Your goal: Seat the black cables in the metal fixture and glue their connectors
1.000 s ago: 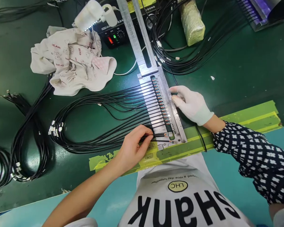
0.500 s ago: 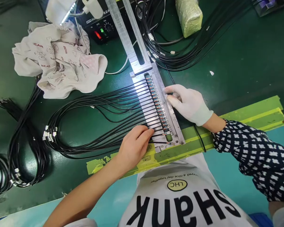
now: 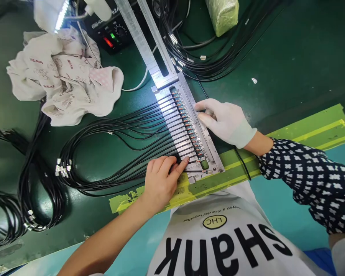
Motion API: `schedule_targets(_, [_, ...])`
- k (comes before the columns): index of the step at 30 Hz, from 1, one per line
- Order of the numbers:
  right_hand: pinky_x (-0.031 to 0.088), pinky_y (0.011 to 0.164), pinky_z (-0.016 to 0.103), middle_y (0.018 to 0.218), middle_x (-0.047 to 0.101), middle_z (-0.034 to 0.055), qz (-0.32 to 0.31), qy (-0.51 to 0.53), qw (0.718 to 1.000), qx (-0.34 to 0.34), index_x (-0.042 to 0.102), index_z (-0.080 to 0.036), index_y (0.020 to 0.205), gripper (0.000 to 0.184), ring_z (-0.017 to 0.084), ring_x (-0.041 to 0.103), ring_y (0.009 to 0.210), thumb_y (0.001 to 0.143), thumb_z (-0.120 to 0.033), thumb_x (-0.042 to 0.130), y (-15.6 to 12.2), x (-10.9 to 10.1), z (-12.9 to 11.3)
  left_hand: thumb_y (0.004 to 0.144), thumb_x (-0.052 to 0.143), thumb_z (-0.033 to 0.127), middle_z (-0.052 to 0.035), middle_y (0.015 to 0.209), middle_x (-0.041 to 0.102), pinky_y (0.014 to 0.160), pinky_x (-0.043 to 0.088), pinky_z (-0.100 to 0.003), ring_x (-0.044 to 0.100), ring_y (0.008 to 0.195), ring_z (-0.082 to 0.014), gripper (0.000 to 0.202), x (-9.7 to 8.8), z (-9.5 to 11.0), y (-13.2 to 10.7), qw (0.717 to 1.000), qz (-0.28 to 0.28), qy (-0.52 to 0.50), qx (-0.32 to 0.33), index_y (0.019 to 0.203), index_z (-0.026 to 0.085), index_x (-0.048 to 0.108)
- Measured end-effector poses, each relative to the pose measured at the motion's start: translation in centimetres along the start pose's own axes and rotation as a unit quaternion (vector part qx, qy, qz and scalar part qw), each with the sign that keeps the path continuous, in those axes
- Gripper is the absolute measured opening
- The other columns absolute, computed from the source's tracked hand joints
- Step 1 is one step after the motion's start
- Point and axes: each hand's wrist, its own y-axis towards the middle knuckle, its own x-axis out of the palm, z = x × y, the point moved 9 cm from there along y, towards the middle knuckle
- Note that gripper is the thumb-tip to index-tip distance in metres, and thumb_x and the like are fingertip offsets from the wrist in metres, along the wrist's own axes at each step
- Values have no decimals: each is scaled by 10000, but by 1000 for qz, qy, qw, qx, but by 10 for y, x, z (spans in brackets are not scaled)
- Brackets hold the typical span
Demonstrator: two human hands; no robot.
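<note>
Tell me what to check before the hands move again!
1. Left hand on the cables: ok, its fingertips press the nearest ones at the jig's near end.
2. Right hand steadies the jig: ok, gloved fingers rest on its right rail.
3. Cables sit in their slots: ok for most, side by side; the nearest one cannot tell, fingers cover it.
4. Wire tips line up in the channel: cannot tell, too small.
5. Light on the jig: ok, the lamp shines on its far end.
6. Cloth away from the jig: ok, it lies to the left.
</note>
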Motion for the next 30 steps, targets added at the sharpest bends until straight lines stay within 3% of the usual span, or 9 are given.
schedule_targets(4, [451,689,301,755,697,-40,-3,0,1000,-2,680,-268,1159,258,173,662,705,972,-370,535,-1,0,0,906,565,48,-109,1054,671,829,462,-364,569,987,-225,461,5,5,-3,998,-13,-49,25,1356,150,553])
schedule_targets(7, [464,711,305,817,716,-40,1,8,1000,-10,677,-274,1166,256,177,678,751,967,-366,545,-2,-2,-1,901,603,63,-109,1063,664,872,488,-365,565,988,-216,376,3,1,-2,995,3,-95,-6,1263,158,575])
schedule_targets(10, [470,714,307,820,717,-36,-4,9,1000,-2,675,-277,1172,264,182,682,768,967,-367,535,-2,0,1,915,575,74,-99,999,641,833,494,-353,550,940,-205,294,5,-1,2,994,-17,-106,-25,1189,182,592])
schedule_targets(15, [479,715,315,786,705,-40,-2,4,1000,-6,674,-279,1168,264,183,677,743,965,-371,532,-2,1,2,930,523,71,-83,980,594,745,485,-302,555,891,-177,401,-3,4,5,997,-6,-77,6,1294,232,566])
schedule_targets(18, [482,715,314,811,712,-41,-1,8,1000,-12,676,-278,1166,266,179,680,754,969,-370,523,-1,1,1,944,509,81,-72,989,585,749,495,-292,553,886,-166,404,0,5,5,995,-32,-95,-3,1310,241,567])
schedule_targets(24, [482,710,312,807,712,-45,-3,9,1000,-6,683,-276,1156,250,176,680,751,968,-363,542,-1,1,1,906,526,12,-92,1007,542,773,499,-315,540,929,-182,482,-2,7,8,990,-30,-137,6,1359,176,548])
schedule_targets(30, [476,703,309,794,703,-45,-2,9,1000,-10,685,-279,1149,243,175,677,747,972,-364,541,-1,1,1,867,563,-33,-105,1028,553,797,503,-294,549,949,-172,455,1,3,9,985,-7,-175,1,1296,117,585])
